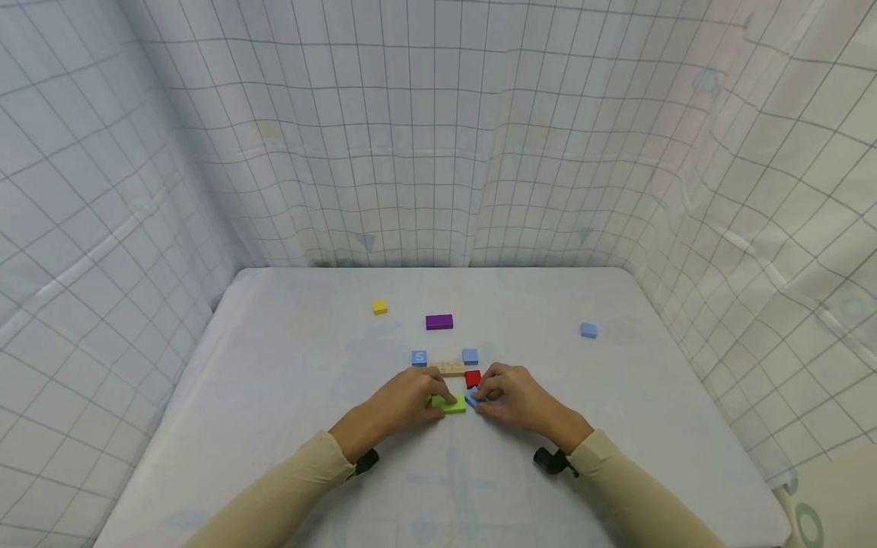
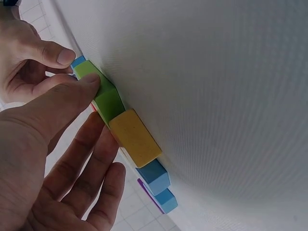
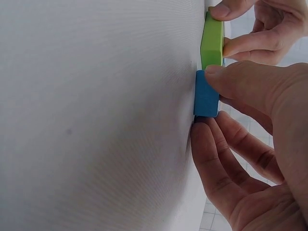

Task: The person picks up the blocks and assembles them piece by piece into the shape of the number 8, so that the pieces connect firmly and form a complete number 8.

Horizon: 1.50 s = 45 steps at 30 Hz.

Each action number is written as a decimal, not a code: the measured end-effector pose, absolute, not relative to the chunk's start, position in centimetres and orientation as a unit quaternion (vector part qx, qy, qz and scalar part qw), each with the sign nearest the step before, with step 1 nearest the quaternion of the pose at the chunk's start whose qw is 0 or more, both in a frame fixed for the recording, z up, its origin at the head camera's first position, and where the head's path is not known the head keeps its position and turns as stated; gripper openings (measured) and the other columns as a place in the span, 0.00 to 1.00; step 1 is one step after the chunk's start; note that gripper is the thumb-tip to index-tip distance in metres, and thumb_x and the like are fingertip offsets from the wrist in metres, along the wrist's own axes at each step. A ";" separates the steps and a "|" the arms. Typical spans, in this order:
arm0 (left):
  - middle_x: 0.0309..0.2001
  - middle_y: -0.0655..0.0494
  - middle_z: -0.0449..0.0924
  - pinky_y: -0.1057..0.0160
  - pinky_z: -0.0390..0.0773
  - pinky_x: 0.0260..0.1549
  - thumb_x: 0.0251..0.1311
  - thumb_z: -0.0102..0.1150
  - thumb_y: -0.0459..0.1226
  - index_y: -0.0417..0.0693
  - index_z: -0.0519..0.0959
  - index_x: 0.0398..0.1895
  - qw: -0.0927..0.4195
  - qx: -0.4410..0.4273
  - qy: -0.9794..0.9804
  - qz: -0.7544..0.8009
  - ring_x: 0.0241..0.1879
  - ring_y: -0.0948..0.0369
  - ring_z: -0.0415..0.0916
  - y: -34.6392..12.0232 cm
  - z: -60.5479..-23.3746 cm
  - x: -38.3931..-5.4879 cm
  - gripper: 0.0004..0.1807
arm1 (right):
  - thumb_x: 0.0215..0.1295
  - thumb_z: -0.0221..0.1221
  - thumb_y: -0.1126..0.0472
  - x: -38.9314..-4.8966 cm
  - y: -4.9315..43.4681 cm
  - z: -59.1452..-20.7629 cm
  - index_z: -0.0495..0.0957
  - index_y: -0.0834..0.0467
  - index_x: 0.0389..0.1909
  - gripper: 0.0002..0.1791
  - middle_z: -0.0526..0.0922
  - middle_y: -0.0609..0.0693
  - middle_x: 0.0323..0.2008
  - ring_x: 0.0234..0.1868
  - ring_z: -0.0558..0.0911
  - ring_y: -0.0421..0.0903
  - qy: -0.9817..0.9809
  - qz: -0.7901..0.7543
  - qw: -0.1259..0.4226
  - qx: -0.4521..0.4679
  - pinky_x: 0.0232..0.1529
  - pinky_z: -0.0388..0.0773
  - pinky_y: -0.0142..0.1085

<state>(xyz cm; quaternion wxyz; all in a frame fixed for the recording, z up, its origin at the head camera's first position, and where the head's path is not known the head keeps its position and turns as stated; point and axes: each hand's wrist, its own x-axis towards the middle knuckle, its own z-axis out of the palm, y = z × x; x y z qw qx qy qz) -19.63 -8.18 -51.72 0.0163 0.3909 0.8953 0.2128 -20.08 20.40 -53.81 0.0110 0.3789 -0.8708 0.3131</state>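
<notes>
My left hand point(image 1: 409, 397) pinches a lime green block point(image 1: 454, 407) lying on the table, thumb on its near side and fingers behind. Just right of it, my right hand point(image 1: 519, 397) holds a blue block point(image 3: 207, 94) between thumb and fingers. In the right wrist view the two blocks sit end to end. Behind them lie a red block point(image 1: 473, 377) and a wooden block point(image 1: 448, 369) with marks on top. The left wrist view shows a yellow-orange block point(image 2: 135, 138) against the green one's other end; my left hand hides it from the head view.
A blue block with a white 5 point(image 1: 419, 357) and a plain blue block point(image 1: 470, 356) stand behind the wooden one. Farther back are a purple block point(image 1: 439, 322), a yellow block point(image 1: 380, 307) and, at right, another blue block point(image 1: 588, 330). Gridded curtains point(image 1: 438, 152) surround the white table point(image 1: 288, 342).
</notes>
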 end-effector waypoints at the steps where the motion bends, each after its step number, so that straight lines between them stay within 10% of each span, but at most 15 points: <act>1: 0.47 0.53 0.94 0.67 0.88 0.44 0.65 0.87 0.33 0.48 0.98 0.50 0.015 0.392 0.895 0.212 0.42 0.60 0.87 -8.2 -51.8 -19.6 0.11 | 0.70 0.81 0.67 -20.1 20.4 -53.8 0.96 0.57 0.42 0.04 0.91 0.50 0.46 0.44 0.94 0.42 -0.871 0.313 0.010 0.378 0.49 0.93 0.31; 23: 0.48 0.53 0.94 0.70 0.82 0.41 0.65 0.87 0.33 0.47 0.98 0.51 0.023 0.396 0.891 0.220 0.40 0.62 0.83 -8.3 -51.7 -19.5 0.13 | 0.70 0.81 0.66 -20.0 20.4 -53.6 0.95 0.56 0.41 0.05 0.91 0.50 0.46 0.45 0.95 0.43 -0.878 0.304 0.004 0.370 0.49 0.93 0.31; 33: 0.53 0.54 0.92 0.51 0.92 0.61 0.65 0.89 0.40 0.49 0.96 0.56 -0.011 0.314 0.921 0.228 0.53 0.57 0.87 -9.9 -51.3 -18.4 0.18 | 0.70 0.82 0.66 -20.1 20.3 -53.8 0.95 0.56 0.44 0.07 0.92 0.50 0.46 0.45 0.95 0.44 -0.878 0.309 0.000 0.366 0.50 0.94 0.33; 45: 0.44 0.54 0.90 0.60 0.91 0.46 0.61 0.91 0.37 0.46 0.94 0.48 -0.039 0.250 0.931 0.262 0.43 0.58 0.89 -12.0 -52.2 -17.1 0.15 | 0.70 0.82 0.66 -19.8 20.1 -53.5 0.95 0.58 0.50 0.11 0.93 0.50 0.48 0.46 0.94 0.42 -0.880 0.319 -0.008 0.352 0.52 0.94 0.32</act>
